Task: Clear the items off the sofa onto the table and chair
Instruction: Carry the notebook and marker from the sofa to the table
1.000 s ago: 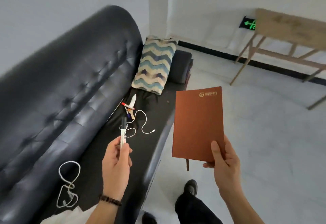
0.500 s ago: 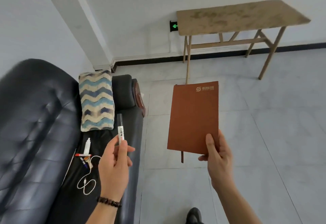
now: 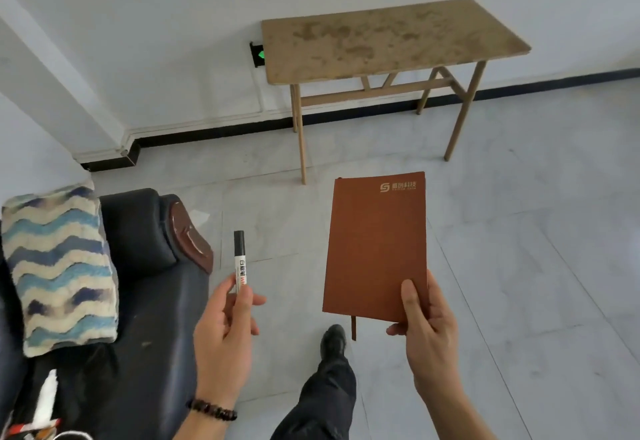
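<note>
We stand nearer the worn wooden table [image 3: 391, 38] than before, our left hand [image 3: 225, 335] pinching a black-capped white marker [image 3: 239, 263] upright, our right hand [image 3: 429, 332] gripping a brown leather notebook [image 3: 375, 245] by its lower corner.

left hand [image 3: 225, 332]: forward, fingertips pinching marker [image 3: 239, 259] upright | right hand [image 3: 427, 332]: forward, gripping notebook [image 3: 375, 245] corner

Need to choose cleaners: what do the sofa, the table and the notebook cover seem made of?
Sofa: black leather or imitation, going by its soft sheen and padded folds. Table: pale wood, matte, its top blotchy and worn. Notebook: brown leather-look cover, matte, fine grain, stamped logo; possibly coated card.
</note>
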